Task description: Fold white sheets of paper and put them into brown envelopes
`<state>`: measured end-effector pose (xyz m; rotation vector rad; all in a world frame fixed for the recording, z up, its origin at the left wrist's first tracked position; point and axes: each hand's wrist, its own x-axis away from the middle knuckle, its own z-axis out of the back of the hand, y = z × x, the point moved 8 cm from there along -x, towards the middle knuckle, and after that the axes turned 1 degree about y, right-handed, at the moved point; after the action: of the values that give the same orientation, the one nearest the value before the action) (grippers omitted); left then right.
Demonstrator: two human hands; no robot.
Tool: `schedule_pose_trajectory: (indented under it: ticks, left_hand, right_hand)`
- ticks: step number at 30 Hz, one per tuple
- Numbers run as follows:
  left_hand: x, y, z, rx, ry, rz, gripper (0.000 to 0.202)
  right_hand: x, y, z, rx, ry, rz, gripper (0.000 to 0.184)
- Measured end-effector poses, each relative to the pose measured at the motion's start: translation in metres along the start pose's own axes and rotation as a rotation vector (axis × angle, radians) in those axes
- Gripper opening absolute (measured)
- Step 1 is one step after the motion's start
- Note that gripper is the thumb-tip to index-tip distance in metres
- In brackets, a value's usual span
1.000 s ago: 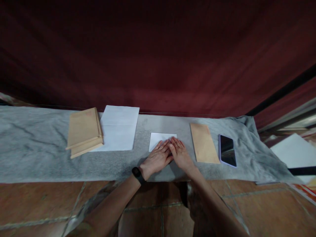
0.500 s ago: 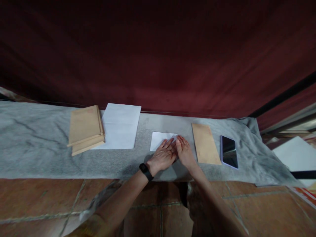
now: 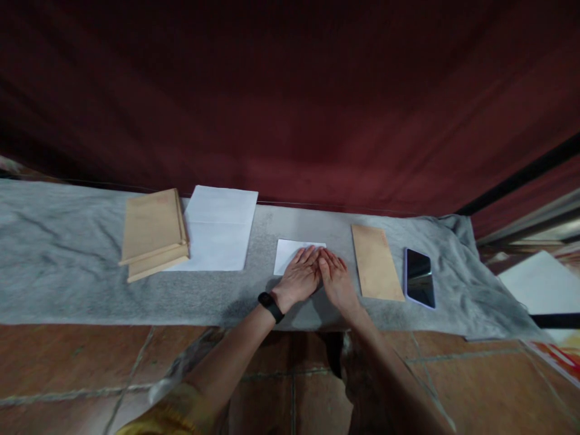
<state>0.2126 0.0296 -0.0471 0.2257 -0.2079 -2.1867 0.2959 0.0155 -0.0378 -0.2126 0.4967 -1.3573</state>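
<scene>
A small folded white paper (image 3: pixel 286 255) lies on the grey cloth (image 3: pixel 67 266) in front of me. My left hand (image 3: pixel 299 279), with a black band on the wrist, lies flat on it with fingers stretched out. Beside it, touching, my right hand (image 3: pixel 338 281) presses flat on the same paper's right part. Both hands cover most of the sheet; only its left and far edges show. A single brown envelope (image 3: pixel 376 262) lies just right of my right hand.
A stack of brown envelopes (image 3: pixel 151 232) and a sheet of white paper (image 3: pixel 217 229) lie at the left. A phone (image 3: pixel 419 278) rests face up right of the single envelope. Dark red curtain hangs behind; tiled floor lies in front. More white paper (image 3: pixel 539 281) sits far right.
Both hands have stayed pressed flat on the folded paper, sliding only slightly over it. The view has shifted a little.
</scene>
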Motion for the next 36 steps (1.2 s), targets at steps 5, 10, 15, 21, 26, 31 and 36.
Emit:
schedule_pose_trajectory:
  ticks: [5,10,15,21,26,31,36]
  left_hand:
    - [0.001,0.003,0.0,-0.032,-0.005,-0.014,0.057]
    - [0.003,-0.001,0.005,-0.028,0.016,0.018,0.056]
    - [0.007,-0.009,0.007,-0.053,0.047,0.071,0.057]
    - [0.013,-0.011,0.004,-0.078,0.068,0.074,0.057]
    - [0.017,-0.012,0.004,-0.081,0.085,0.085,0.058]
    - [0.022,-0.019,0.004,-0.073,0.1,0.098,0.057]
    - [0.026,-0.029,0.007,-0.069,0.116,0.127,0.06]
  right_hand:
    - [0.005,-0.002,-0.008,0.058,-0.049,-0.026,0.061]
    - [0.007,-0.003,-0.01,0.101,-0.072,-0.03,0.061]
    - [0.009,-0.004,-0.012,0.148,-0.082,-0.014,0.062]
    - [0.015,-0.008,-0.016,0.239,-0.114,0.047,0.061]
    - [0.019,-0.008,-0.015,0.261,-0.067,0.06,0.061]
    - [0.025,-0.006,-0.016,0.278,-0.02,0.109,0.06]
    - [0.028,-0.005,-0.015,0.269,0.026,0.129,0.061]
